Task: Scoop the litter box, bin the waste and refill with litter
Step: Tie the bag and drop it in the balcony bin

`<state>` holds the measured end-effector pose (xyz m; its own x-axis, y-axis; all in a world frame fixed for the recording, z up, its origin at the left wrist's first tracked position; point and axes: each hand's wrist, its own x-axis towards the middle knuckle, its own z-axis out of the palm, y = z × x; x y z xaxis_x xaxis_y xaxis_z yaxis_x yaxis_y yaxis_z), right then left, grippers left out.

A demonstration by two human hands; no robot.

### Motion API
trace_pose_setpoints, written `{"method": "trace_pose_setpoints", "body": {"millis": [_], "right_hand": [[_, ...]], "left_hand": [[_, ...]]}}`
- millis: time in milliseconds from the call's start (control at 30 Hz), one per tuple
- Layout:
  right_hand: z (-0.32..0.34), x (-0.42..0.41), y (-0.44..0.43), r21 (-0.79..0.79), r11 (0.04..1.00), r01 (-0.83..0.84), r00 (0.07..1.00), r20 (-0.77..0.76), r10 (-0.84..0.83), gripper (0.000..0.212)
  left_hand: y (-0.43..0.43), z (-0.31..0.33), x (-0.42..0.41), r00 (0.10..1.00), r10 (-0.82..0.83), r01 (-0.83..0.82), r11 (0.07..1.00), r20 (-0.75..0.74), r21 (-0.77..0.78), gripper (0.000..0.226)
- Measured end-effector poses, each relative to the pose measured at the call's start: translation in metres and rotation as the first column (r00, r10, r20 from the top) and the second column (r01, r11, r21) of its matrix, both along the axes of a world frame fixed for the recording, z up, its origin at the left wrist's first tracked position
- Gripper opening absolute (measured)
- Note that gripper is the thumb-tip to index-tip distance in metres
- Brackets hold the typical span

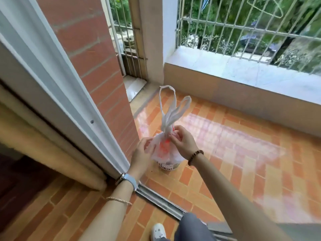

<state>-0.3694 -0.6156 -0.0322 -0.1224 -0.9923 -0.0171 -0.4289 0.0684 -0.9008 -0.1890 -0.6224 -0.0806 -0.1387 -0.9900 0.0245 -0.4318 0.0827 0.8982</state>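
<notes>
A white plastic bag with red print (164, 148) stands on the orange tiled balcony floor just past the door track. Its neck is gathered and its two handle loops (172, 105) stick straight up. My right hand (182, 141) pinches the gathered neck from the right. My left hand (143, 152) grips the bag's left side. A small white basket-like bin (168, 166) shows under the bag; the bag sits in it and covers most of it. No litter box or scoop is in view.
A brick pillar (97, 70) and white door frame (52, 80) rise at the left. The metal sliding-door track (161, 202) crosses the floor. A low ledge with window bars (243, 70) closes the far side. My white shoe (159, 232) is at the bottom.
</notes>
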Motion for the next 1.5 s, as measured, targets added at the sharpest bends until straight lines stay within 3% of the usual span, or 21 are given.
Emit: {"method": "trace_pose_setpoints", "body": {"millis": [367,800,1500], "right_hand": [[-0.029,-0.064,-0.097,0.032,0.997,0.074,0.997,-0.026,-0.073,0.016],[-0.101,-0.120,-0.234,0.131,0.991,0.035,0.999,-0.028,-0.032,0.017],[-0.500,-0.113,-0.270,0.386,0.909,0.160,0.983,0.023,-0.183,0.010]], "left_hand": [[-0.109,-0.034,-0.060,0.995,-0.101,0.101,0.993,-0.012,0.060,0.013],[-0.240,-0.083,-0.121,0.996,-0.038,0.026,0.990,0.087,0.136,0.013],[-0.289,-0.470,-0.129,0.960,-0.135,0.061,0.955,0.243,0.290,0.015]]}}
